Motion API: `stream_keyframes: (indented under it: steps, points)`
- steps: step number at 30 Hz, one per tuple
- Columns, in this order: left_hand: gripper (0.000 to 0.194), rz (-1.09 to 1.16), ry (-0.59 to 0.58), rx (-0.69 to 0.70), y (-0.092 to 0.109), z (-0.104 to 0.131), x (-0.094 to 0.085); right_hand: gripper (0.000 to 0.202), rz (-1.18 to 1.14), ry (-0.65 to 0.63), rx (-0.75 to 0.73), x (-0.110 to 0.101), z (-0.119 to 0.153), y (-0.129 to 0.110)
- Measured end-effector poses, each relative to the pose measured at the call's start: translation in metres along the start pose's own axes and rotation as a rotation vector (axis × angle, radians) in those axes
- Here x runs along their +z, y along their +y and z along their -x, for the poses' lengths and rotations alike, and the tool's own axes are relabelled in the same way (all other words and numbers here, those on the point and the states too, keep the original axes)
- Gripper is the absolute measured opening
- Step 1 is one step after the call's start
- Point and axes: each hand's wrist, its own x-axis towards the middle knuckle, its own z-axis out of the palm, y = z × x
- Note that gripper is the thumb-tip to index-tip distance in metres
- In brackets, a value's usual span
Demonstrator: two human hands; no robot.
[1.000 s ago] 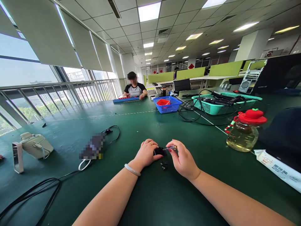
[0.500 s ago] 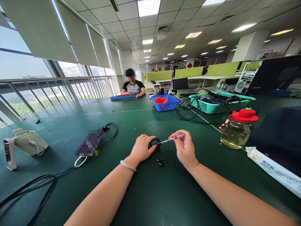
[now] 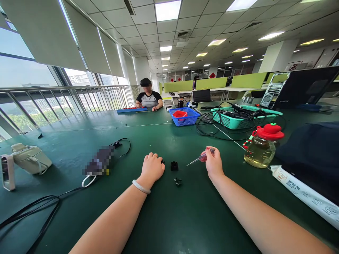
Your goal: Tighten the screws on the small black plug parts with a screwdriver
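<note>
Green tabletop (image 3: 169, 218) is supporting black parts (image 3: 174, 166); right hand (image 3: 215, 164) is gripping screwdriver (image 3: 195, 161), presumably for tip control; left hand (image 3: 153, 167) is resting, grasp indeterminable.

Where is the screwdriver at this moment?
In the head view, the screwdriver is in the right hand, right of centre, its tip just right of the black square part on the green table.

- Looks from the head, above the green table (image 3: 164, 218)
- Faces forward and down, toward the table's far end
- Sits close to the table's near side
</note>
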Motion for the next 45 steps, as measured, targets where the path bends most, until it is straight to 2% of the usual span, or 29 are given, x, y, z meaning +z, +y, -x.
stream_keyframes:
  steps: [5, 10, 14, 16, 19, 22, 24, 26, 29, 32, 37, 40, 42, 45]
  points:
    - [0.043, 0.194, -0.086, -0.008, 0.008, 0.001, 0.000, 0.037, -0.052, -0.063, 0.096, 0.003, 0.005, -0.003]
    - [0.064, 0.347, -0.214, 0.163, 0.021, 0.011, 0.003, 0.030, -0.066, -0.034, 0.119, 0.002, 0.001, 0.000]
    - [0.067, 0.375, -0.186, 0.176, 0.044, 0.024, 0.002, 0.033, -0.105, -0.041, 0.143, 0.001, -0.001, 0.002]
    - [0.063, 0.381, -0.167, 0.177, 0.055, 0.029, 0.000, 0.035, -0.110, -0.043, 0.143, 0.001, -0.001, 0.002]
    - [0.045, 0.390, -0.159, 0.206, 0.067, 0.036, -0.006, 0.036, -0.107, -0.058, 0.130, 0.001, -0.001, 0.001]
    - [0.028, 0.397, -0.154, 0.225, 0.067, 0.045, -0.012, 0.035, -0.103, -0.072, 0.127, 0.001, 0.000, 0.001]
    - [0.022, 0.399, -0.146, 0.225, 0.060, 0.055, -0.016, 0.035, -0.104, -0.083, 0.130, 0.001, 0.001, 0.001]
    - [0.018, 0.401, -0.136, 0.219, 0.047, 0.068, -0.020, 0.034, -0.111, -0.090, 0.134, 0.000, 0.001, 0.001]
    - [0.016, 0.393, -0.106, 0.215, 0.017, 0.093, -0.028, 0.034, -0.121, -0.094, 0.142, -0.001, 0.002, 0.001]
    - [0.016, 0.330, -0.066, 0.152, -0.026, 0.119, -0.037, 0.034, -0.123, -0.105, 0.146, -0.002, 0.002, 0.001]
    - [0.022, 0.178, -0.052, -0.013, -0.118, 0.154, -0.054, 0.033, -0.120, -0.105, 0.144, -0.002, 0.003, 0.002]
    - [0.032, 0.035, 0.040, -0.128, -0.169, 0.175, -0.063, 0.034, -0.115, -0.102, 0.141, -0.001, 0.003, 0.002]
    - [0.045, -0.026, 0.097, -0.211, -0.192, 0.189, -0.069, 0.034, -0.112, -0.104, 0.142, -0.001, 0.002, 0.003]
    - [0.054, -0.033, 0.103, -0.312, -0.212, 0.209, -0.075, 0.036, -0.104, -0.107, 0.139, -0.001, 0.002, 0.004]
